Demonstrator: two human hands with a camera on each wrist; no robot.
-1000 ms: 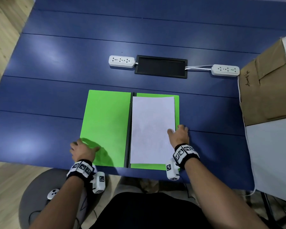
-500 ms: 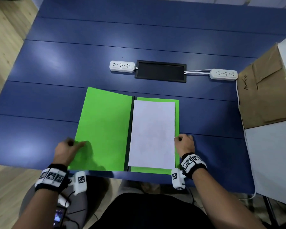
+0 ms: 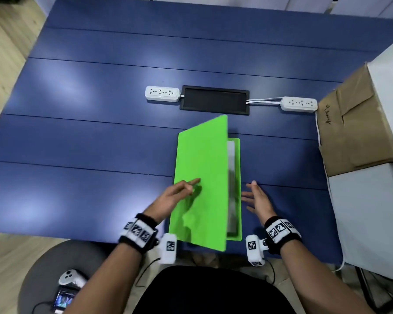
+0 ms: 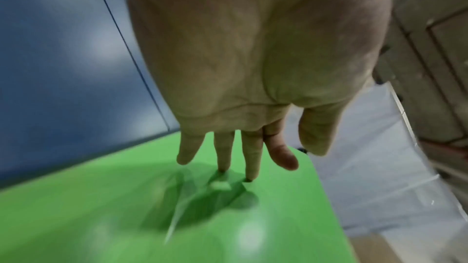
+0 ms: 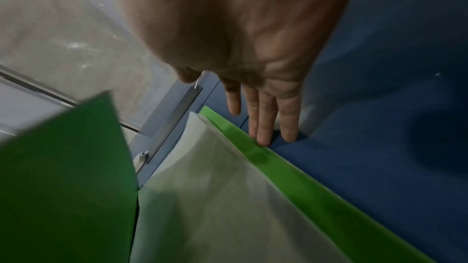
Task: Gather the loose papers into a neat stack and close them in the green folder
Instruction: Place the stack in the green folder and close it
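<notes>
Both forearms are bare. Behind the fingers of the left hand (image 3: pixel 178 196), a black wristband (image 3: pixel 138 233) carries white square tags printed with black block patterns; a small white camera unit (image 3: pixel 169 248) with one such tag hangs from it. The right hand (image 3: pixel 256 200) wears a matching band (image 3: pixel 281 233) and unit (image 3: pixel 254 249). The person's clothing (image 3: pixel 213 293) below is black.

The raised cover of the green folder (image 3: pixel 200 177) hides almost all the papers (image 3: pixel 231 189); only a blurry strip peeks out along its right edge. Left hand (image 3: pixel 179 196) is motion-smeared, so can't tell if the fingers actually touch the cover.
</notes>
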